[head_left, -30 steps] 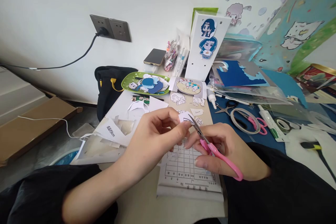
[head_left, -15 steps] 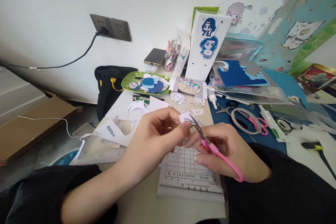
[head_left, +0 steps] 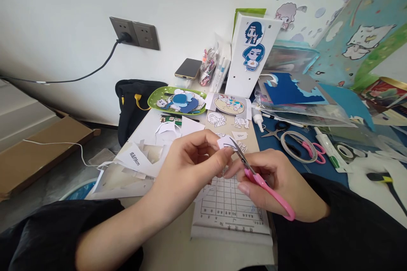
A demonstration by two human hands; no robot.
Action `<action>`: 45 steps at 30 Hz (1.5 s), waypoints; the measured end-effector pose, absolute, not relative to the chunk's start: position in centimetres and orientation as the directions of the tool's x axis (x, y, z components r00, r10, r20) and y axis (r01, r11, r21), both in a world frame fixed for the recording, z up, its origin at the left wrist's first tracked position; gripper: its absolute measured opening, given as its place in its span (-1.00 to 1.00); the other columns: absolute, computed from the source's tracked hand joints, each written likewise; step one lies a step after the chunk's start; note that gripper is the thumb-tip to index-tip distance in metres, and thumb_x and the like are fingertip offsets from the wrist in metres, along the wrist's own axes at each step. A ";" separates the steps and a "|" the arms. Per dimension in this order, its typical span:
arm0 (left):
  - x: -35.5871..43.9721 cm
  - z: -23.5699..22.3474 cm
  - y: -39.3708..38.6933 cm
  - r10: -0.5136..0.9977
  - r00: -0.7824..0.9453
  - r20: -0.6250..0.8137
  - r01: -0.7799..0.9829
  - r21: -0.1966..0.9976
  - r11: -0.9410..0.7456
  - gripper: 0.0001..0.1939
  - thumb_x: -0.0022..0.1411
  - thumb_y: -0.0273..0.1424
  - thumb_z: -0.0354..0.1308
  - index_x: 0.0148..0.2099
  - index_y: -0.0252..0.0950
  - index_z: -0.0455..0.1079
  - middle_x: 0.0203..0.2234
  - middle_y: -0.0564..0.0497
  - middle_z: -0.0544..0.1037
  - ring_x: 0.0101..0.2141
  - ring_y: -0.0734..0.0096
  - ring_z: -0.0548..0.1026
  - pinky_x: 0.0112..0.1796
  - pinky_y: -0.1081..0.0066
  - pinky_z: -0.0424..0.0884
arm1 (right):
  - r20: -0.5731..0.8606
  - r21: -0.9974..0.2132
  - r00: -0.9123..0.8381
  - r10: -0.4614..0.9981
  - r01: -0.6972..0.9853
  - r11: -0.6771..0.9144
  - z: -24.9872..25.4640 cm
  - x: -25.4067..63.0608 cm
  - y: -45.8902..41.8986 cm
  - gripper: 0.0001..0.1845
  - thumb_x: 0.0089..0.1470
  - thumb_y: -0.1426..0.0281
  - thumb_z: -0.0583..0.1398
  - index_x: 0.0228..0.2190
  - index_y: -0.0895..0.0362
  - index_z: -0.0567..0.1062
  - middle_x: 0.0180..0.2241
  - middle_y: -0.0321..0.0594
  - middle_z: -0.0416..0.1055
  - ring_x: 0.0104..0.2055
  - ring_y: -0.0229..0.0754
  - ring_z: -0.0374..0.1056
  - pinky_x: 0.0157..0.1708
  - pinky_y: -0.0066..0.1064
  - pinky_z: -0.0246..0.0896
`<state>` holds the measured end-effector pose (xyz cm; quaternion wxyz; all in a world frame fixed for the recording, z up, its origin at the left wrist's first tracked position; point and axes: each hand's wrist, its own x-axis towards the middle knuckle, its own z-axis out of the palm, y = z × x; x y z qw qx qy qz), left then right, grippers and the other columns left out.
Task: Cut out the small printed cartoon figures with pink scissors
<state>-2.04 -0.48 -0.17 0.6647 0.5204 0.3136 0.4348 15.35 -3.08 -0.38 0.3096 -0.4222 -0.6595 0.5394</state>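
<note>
Between the thumb and fingers of my left hand (head_left: 197, 156) is pinched a small white paper piece (head_left: 224, 141) with dark printed lines. My right hand (head_left: 273, 180) grips pink-handled scissors (head_left: 265, 190), fingers in the loops. Their metal blades reach up and left, against the right edge of the paper piece, and look nearly closed. Below both hands lies a printed form pad (head_left: 230, 220) with a grid. Cut-out line drawings (head_left: 216, 119) lie just beyond the hands. The fingertips of my right hand come close to those of my left.
A green tray (head_left: 155, 103) holds blue and white paper cut-outs. Paper scraps (head_left: 136, 159) lie to the left. At right are a tape roll (head_left: 298, 147), more scissors (head_left: 275, 131) and a glue tube (head_left: 330, 148). A white stand (head_left: 244, 80) and a phone (head_left: 188, 68) are behind.
Hardly anything differs. My right thumb has shifted very slightly on the scissors, and the whole view has moved a touch. Both hands keep their hold.
</note>
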 end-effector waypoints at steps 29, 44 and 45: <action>-2.5 -0.1 -0.1 0.894 0.448 0.012 -0.176 0.981 0.075 -0.86 0.13 -0.47 0.16 -0.48 -0.31 0.31 -0.66 0.17 0.40 -0.67 0.67 0.25 -0.63 0.63 0.18 | -0.156 -0.954 -0.440 0.885 0.300 -0.019 -0.2 15.6 -3.1 -0.71 -0.18 0.65 0.13 -0.38 0.17 0.51 -0.67 -0.45 0.04 -0.63 -0.40 -0.11 -0.65 -0.53 -0.14; -2.6 0.2 0.0 0.891 0.454 -0.015 -0.135 0.987 0.085 -0.86 0.09 -0.49 0.17 -0.50 -0.31 0.32 -0.69 0.17 0.38 -0.68 0.67 0.23 -0.66 0.63 0.14 | -0.137 -0.933 -0.434 0.891 0.359 0.031 0.1 15.6 -3.1 -0.73 -0.18 0.63 0.12 -0.42 0.18 0.54 -0.70 -0.45 0.02 -0.66 -0.41 -0.11 -0.68 -0.54 -0.16; -2.6 0.3 0.0 0.892 0.452 -0.016 -0.131 0.988 0.084 -0.86 0.08 -0.49 0.18 -0.51 -0.31 0.33 -0.70 0.17 0.38 -0.69 0.67 0.22 -0.67 0.63 0.13 | -0.137 -0.933 -0.437 0.889 0.359 0.032 0.1 15.6 -3.1 -0.73 -0.18 0.63 0.12 -0.41 0.18 0.54 -0.70 -0.45 0.02 -0.66 -0.41 -0.11 -0.68 -0.54 -0.16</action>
